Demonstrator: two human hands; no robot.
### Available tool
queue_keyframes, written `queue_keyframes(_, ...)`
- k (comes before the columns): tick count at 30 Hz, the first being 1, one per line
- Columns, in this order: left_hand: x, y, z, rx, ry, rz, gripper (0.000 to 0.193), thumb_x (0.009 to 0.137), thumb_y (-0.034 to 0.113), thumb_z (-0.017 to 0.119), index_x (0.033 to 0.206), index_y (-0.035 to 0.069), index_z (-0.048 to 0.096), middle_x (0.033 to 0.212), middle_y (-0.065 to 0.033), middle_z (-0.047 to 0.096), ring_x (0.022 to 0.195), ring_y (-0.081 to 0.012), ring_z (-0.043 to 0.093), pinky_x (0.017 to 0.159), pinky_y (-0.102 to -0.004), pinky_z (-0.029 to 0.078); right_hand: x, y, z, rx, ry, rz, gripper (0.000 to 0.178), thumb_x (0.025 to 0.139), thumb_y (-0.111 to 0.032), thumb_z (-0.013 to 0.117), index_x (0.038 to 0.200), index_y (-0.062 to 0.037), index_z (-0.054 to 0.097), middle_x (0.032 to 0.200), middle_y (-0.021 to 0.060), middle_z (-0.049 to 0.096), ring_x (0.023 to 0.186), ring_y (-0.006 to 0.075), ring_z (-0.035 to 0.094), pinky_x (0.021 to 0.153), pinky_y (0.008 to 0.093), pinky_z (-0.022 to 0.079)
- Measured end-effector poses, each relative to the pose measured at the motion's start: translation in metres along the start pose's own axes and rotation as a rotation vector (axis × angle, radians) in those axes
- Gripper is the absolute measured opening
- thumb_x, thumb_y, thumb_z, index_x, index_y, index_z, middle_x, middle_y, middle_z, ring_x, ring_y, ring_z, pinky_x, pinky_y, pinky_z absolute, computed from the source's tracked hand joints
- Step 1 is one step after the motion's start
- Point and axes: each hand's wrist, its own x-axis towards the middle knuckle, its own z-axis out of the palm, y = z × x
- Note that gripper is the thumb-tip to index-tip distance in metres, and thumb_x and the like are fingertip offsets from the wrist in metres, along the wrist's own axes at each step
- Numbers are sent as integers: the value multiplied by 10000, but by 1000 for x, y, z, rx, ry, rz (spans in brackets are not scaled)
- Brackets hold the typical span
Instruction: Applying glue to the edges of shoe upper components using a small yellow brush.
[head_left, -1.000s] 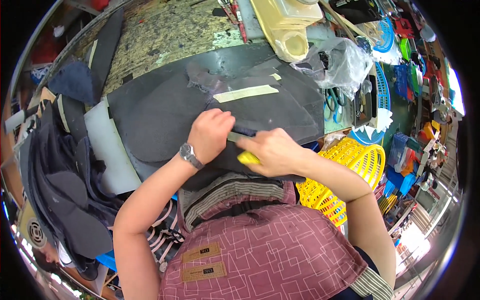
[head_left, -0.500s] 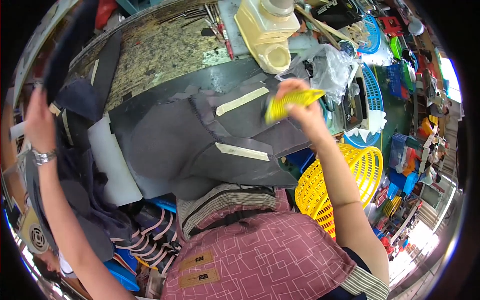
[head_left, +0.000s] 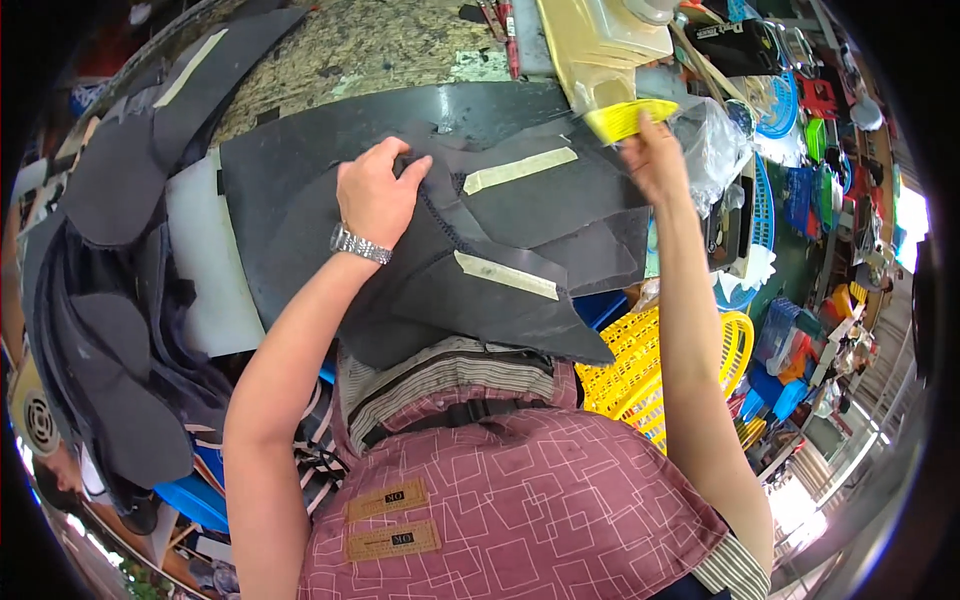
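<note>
My left hand [head_left: 378, 196], with a metal watch on its wrist, bends its fingers over the upper edge of a dark grey sheet piece [head_left: 430, 305] and seems to pinch it beside a stitched seam. Two pale tape strips lie on the flared parts of the piece, to the right of the seam. Off to the right, my right hand [head_left: 655, 165] grips a flat yellow tool [head_left: 630, 119] by its right end, fingers closed. The tool's pointed blade-like shape shows, but its exact kind is unclear. It is held above the far right of the dark piece.
A cream container [head_left: 600, 50] stands at the far side, beside a crumpled clear bag [head_left: 710, 150]. More dark pieces [head_left: 110, 190] are draped at the left by a white board [head_left: 205, 250]. A yellow basket [head_left: 640, 365] stands below my right arm.
My left hand has come from the far left onto the dark piece, leaving another dark piece on the left pile. My right hand has moved away and slightly right with the yellow tool.
</note>
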Motion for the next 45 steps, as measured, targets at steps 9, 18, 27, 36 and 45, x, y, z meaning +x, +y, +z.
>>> queue_keyframes(9,-11,-17,12,-111,147,-154,176,819,213,542,890,52,525,709,-187,592,689,-392,566,595,-466,418,-43,48,179,-825,-356,-588,291,686,-251,726,755,-39,539,591,36,546,519,112,513,511,252,415)
queue_keyframes(18,-6,-21,7,-91,76,-169,193,813,200,545,922,41,533,762,-186,606,733,-376,575,637,-451,431,-81,47,163,-1144,-759,-615,251,668,-242,627,749,-57,478,671,125,525,674,308,557,598,387,447)
queue_keyframes(27,-63,-1,-55,127,-360,1059,418,683,273,616,1067,144,513,1253,-103,439,1134,-268,423,970,-418,300,-97,-6,93,-1487,-501,-461,419,683,-205,613,1078,-89,535,724,134,543,686,296,537,616,384,440)
queue_keyframes(36,-22,21,-97,-286,55,433,420,633,-88,407,931,92,642,915,-150,636,825,-289,630,736,-344,513,-82,24,64,-1799,-562,-202,471,718,-211,554,1188,-205,523,765,184,604,761,331,588,690,428,471)
queue_keyframes(45,55,-33,-258,747,521,563,505,725,-76,453,1173,136,552,966,-119,624,778,-256,625,668,-333,485,-92,-2,59,-607,-157,-43,253,727,-102,556,977,-64,573,762,-15,520,717,84,487,657,246,416)
